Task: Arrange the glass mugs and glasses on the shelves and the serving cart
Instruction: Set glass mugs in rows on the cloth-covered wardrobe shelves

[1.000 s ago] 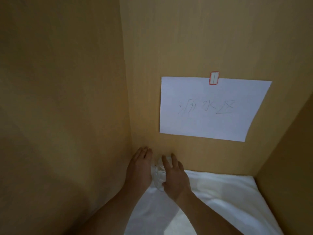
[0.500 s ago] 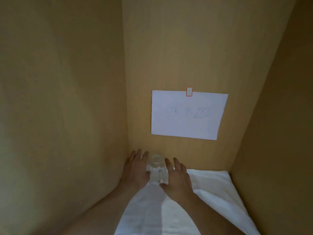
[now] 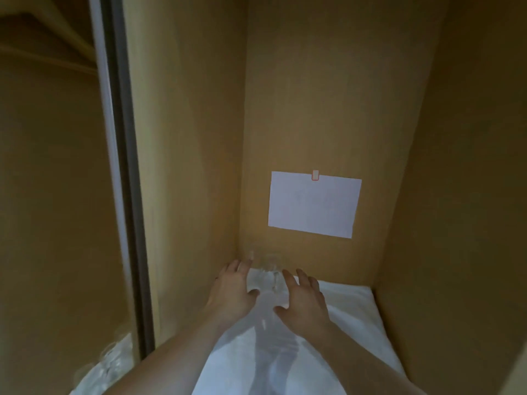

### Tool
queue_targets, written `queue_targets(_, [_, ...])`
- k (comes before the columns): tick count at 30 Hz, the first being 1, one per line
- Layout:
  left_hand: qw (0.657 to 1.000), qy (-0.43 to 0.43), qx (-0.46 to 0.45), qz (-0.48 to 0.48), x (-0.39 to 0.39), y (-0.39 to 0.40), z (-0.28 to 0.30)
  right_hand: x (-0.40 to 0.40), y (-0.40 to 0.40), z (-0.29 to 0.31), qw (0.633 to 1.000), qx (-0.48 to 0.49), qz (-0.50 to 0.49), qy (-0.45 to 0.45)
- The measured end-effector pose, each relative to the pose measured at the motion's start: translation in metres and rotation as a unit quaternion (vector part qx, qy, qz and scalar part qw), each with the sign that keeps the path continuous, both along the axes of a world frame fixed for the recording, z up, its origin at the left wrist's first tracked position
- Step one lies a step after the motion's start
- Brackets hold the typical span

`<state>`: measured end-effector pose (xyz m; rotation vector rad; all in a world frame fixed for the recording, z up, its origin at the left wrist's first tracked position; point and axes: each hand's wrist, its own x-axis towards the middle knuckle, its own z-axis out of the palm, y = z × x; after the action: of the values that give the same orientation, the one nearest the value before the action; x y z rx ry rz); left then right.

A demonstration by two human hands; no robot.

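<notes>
Glass (image 3: 268, 270), clear and blurred, stands on the white cloth (image 3: 342, 315) in the back left corner of the wooden shelf compartment (image 3: 328, 109), between both hands. Fingers of the left hand (image 3: 232, 292) are spread and released beside it; whether they touch it cannot be told. Fingers of the right hand (image 3: 303, 302) are spread too, holding nothing, just short of the glass. A white paper sheet (image 3: 313, 205) is stuck on the back wall above.

A clear glass (image 3: 268, 273) stood upright on the white cloth (image 3: 328, 346), tucked in the shelf's far left corner.
</notes>
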<state>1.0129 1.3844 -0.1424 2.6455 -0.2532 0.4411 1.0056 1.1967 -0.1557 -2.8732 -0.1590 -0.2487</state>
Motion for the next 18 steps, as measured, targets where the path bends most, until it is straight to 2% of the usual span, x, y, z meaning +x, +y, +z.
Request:
queue_targets(12, [0.998,0.008,0.006,0.055,-0.104,0.057,0.005,-0.074,0.059,0.010,0.998,-0.011,0.062,-0.003])
queue_targets(18, [0.999,0.004,0.008,0.043,-0.144,0.110,-0.001,-0.101,0.117,0.002,0.997,0.001,0.082,-0.001])
